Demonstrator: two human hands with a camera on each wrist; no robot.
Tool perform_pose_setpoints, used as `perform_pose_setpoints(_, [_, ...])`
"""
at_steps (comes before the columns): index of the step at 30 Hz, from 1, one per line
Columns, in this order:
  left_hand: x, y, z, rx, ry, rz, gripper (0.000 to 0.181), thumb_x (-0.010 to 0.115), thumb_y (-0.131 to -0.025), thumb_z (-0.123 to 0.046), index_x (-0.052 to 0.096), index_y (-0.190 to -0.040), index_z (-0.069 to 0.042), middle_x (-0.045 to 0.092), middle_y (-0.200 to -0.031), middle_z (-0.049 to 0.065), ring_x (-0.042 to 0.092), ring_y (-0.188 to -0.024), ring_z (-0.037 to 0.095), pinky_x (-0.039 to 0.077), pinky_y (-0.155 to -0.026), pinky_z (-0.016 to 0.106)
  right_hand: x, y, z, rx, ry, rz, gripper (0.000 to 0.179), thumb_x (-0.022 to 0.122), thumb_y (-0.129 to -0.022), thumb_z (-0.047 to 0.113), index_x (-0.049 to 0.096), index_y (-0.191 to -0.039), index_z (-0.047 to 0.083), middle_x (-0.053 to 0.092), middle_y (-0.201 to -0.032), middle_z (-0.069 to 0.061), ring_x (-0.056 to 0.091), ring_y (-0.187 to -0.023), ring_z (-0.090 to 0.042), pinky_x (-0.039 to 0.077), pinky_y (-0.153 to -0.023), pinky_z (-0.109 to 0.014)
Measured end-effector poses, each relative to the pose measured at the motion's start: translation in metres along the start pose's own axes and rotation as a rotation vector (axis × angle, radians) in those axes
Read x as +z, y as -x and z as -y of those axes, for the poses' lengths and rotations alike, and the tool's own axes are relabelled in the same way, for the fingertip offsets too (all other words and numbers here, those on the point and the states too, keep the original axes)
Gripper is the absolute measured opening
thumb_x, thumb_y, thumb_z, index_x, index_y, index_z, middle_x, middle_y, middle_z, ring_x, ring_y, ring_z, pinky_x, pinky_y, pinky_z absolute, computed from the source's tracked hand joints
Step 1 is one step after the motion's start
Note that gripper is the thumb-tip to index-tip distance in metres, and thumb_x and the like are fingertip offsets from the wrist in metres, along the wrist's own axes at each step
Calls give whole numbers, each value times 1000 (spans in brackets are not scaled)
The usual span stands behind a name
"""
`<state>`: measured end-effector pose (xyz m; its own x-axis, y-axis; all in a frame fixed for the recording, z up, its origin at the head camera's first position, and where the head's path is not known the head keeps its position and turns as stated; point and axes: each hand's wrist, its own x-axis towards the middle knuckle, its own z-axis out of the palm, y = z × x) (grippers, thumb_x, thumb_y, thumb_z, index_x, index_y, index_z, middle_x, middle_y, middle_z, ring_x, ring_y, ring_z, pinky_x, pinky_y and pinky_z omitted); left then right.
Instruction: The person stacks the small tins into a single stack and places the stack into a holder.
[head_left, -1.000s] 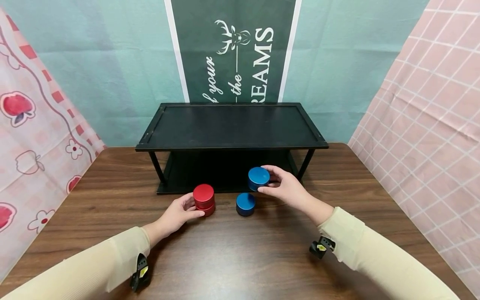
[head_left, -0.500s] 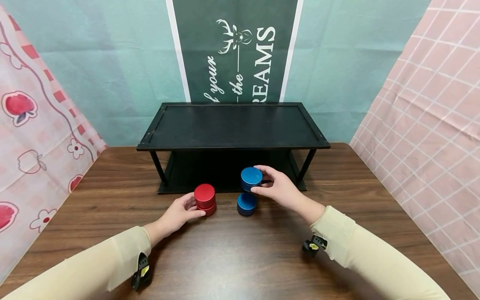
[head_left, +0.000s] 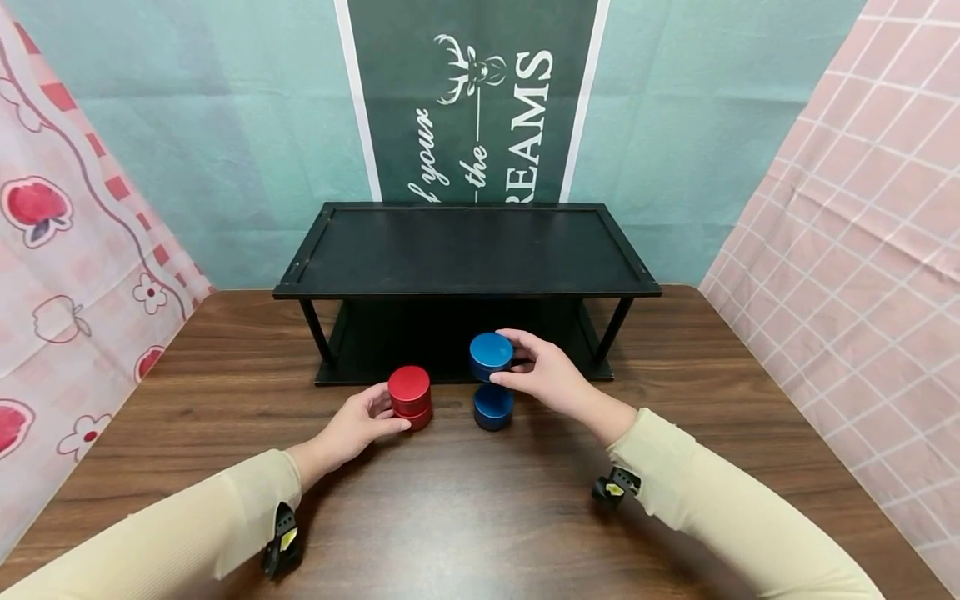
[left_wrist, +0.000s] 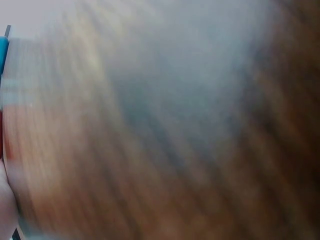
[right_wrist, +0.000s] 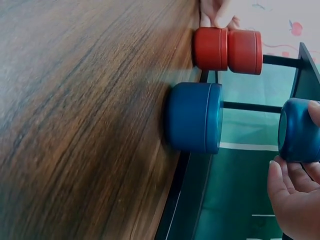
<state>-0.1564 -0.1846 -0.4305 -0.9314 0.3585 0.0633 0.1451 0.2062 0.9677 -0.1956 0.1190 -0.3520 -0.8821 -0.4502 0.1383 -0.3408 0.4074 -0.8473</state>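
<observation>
Two round red tins stand stacked on the table, an upper red tin [head_left: 409, 385] on a lower red tin [right_wrist: 210, 48]. My left hand [head_left: 354, 430] holds the lower one from the left, thumb on its near side. To their right, a round blue tin [head_left: 492, 408] stands on the table. Over it my right hand [head_left: 553, 377] grips a second blue tin [head_left: 491, 353] between thumb and fingers. In the right wrist view a wide gap separates this held tin [right_wrist: 300, 131] from the standing one. Blur fills most of the left wrist view.
Behind the tins stands a black two-tier shelf [head_left: 465, 250]; its lower board [head_left: 420, 333] sits close to them. Wood-grain table surface [head_left: 450, 517] lies in front. Patterned cloths hang on the left, at the back and on the right.
My right hand has moved left with the blue tin, from right of the standing blue tin to above it. The left hand and the red tins have stayed in place.
</observation>
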Motion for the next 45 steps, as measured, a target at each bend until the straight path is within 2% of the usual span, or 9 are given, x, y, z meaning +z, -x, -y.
perform_pose_setpoints(6, [-2, 1, 0, -10, 3, -2, 60, 71, -82, -7, 42, -132, 7, 52, -127, 23, 49, -119, 33, 42, -97, 34, 7, -4, 3, -5, 1, 9, 57, 74, -81, 17, 49, -132, 6, 58, -120, -8, 59, -102, -22, 52, -84, -32])
perform_pose_setpoints(18, [-1, 0, 1, -7, 14, 4, 60, 69, -83, -6, 40, -133, 8, 51, -128, 25, 47, -120, 35, 41, -98, 37, 25, -13, 11, -52, 36, 37, 57, 74, -81, 17, 49, -132, 5, 58, -120, -13, 58, -102, -25, 51, -87, -37])
perform_pose_setpoints(28, [-1, 0, 0, -13, 12, 10, 61, 70, -83, -7, 40, -134, 7, 50, -129, 24, 48, -120, 34, 42, -97, 35, 33, -17, 14, -43, 28, 51, 58, 74, -81, 17, 49, -132, 7, 57, -121, -12, 58, -102, -25, 50, -88, -40])
perform_pose_setpoints(34, [-2, -1, 1, -7, 13, 8, 61, 70, -82, -7, 40, -134, 7, 50, -129, 24, 47, -121, 35, 42, -97, 35, 37, -19, 17, -56, 7, 59, 58, 73, -81, 10, 47, -133, 1, 56, -122, -17, 57, -103, -31, 49, -89, -44])
perform_pose_setpoints(39, [-2, -1, 3, 2, 26, 10, 60, 70, -83, -5, 40, -133, 9, 50, -128, 26, 47, -121, 36, 41, -98, 37, 36, -12, 42, -70, 7, 76, 53, 70, -82, 4, 47, -130, -5, 56, -119, -21, 57, -102, -34, 48, -89, -47])
perform_pose_setpoints(42, [-2, -1, 2, 0, 27, 10, 61, 70, -83, -7, 40, -134, 7, 50, -129, 24, 47, -121, 35, 41, -98, 36, 39, -15, 40, -80, 11, 74, 54, 71, -83, 10, 49, -131, 0, 58, -119, -17, 57, -102, -29, 49, -88, -43])
perform_pose_setpoints(45, [-2, -1, 1, 1, 28, 15, 62, 71, -83, -9, 40, -134, 6, 50, -129, 24, 47, -121, 35, 42, -98, 35, 46, -23, 23, -89, 13, 71, 56, 73, -81, 16, 50, -131, 6, 58, -118, -11, 58, -101, -24, 50, -87, -40])
